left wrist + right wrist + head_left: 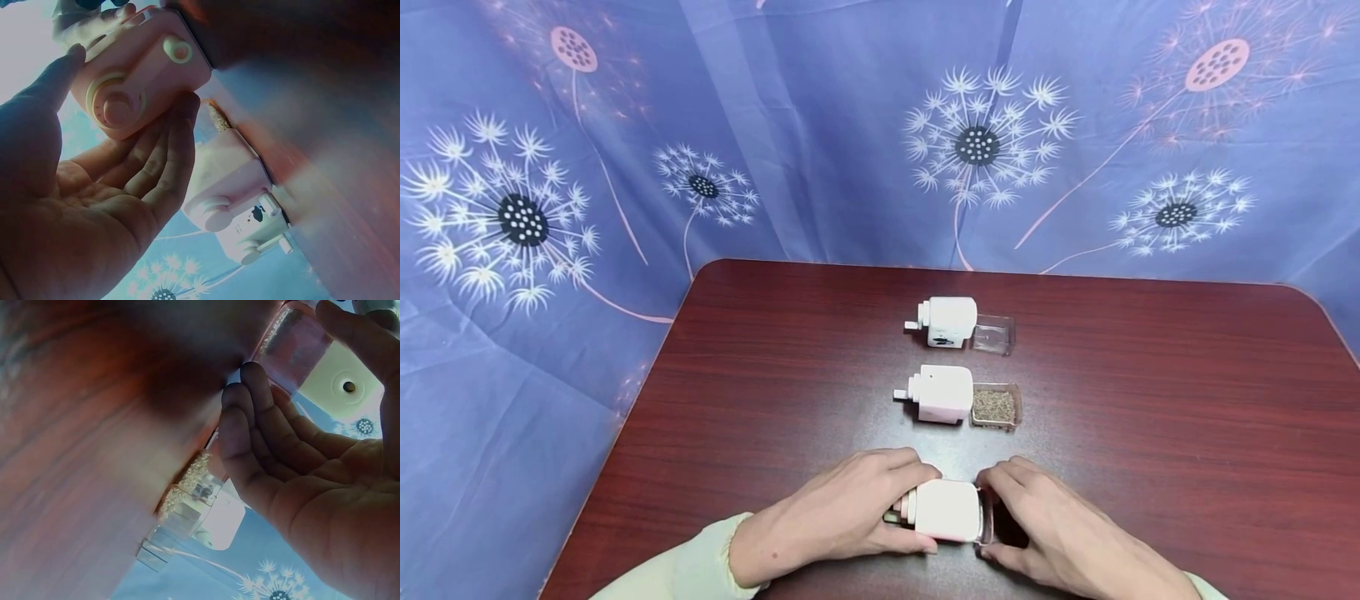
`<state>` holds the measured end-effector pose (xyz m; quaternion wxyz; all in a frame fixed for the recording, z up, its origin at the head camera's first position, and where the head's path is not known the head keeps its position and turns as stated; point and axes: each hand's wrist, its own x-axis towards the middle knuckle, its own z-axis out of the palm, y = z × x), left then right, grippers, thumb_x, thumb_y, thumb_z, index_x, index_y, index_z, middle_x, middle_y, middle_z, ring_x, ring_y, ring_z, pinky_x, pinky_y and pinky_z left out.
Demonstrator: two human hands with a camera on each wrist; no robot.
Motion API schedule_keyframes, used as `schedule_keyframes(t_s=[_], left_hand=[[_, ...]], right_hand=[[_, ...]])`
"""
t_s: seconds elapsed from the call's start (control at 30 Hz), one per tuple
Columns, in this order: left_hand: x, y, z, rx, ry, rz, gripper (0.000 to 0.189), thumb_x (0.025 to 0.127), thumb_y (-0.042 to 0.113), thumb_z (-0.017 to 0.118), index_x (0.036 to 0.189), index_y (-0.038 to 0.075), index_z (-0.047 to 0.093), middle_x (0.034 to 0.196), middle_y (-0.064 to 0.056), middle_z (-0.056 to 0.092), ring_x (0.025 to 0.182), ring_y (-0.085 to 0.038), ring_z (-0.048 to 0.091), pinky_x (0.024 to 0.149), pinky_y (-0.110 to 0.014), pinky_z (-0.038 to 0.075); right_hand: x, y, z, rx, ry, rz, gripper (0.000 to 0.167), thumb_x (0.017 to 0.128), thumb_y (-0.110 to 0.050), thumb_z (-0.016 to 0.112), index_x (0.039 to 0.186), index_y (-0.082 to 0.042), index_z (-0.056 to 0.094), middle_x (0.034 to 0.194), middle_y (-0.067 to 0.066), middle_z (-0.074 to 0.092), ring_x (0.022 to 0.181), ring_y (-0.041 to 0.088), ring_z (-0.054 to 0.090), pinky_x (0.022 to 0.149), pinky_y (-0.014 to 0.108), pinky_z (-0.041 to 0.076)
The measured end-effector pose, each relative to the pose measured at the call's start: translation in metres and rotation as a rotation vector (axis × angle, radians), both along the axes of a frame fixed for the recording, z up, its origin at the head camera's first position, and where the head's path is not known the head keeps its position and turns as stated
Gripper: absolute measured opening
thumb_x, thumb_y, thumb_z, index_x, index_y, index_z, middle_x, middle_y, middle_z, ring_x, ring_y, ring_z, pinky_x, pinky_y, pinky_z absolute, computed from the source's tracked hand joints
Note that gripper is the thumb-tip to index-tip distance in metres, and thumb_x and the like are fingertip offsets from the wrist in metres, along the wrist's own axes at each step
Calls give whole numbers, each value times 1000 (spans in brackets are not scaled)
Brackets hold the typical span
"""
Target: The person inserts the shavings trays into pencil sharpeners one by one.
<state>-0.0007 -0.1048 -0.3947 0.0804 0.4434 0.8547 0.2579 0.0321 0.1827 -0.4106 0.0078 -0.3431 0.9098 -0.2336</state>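
A person's left hand (857, 508) grips the crank end of the nearest pencil sharpener (947, 510), thumb on the near side, fingers on the far side. The right hand (1060, 517) pinches the sharpener's clear drawer (987, 518) at the opposite end between thumb and fingertips. This sharpener lies on the table (1150, 400) between the two hands. Beyond it, the middle sharpener (945, 393) has its drawer sticking out to the right, holding brownish shavings (992, 407). Farther back is a white sharpener (951, 321) with a dark print. Blue dandelion-patterned cloth (850, 125) hangs behind.
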Motion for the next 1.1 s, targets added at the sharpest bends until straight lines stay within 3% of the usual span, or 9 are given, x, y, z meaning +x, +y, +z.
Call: schedule_keyframes(t_s=[0.27,1.1], left_hand=[[0,1,-1,-7,16,-9,48,91,56,80,123,22,68,97,17,56,79,5,46,69,-11,40],[-1,1,-1,-4,23,-8,48,90,56,81,121,23,68,95,18,55,77,6,44,67,-10,37]], right_hand=[[0,-2,1,10,-32,-5,41,76,-28,91,103,-22,61,90,-19,46,80,-3,43,67,17,43],[0,-7,-1,-12,-15,-5,45,74,-25,91,106,-25,60,90,-20,47,81,-5,44,69,16,43]])
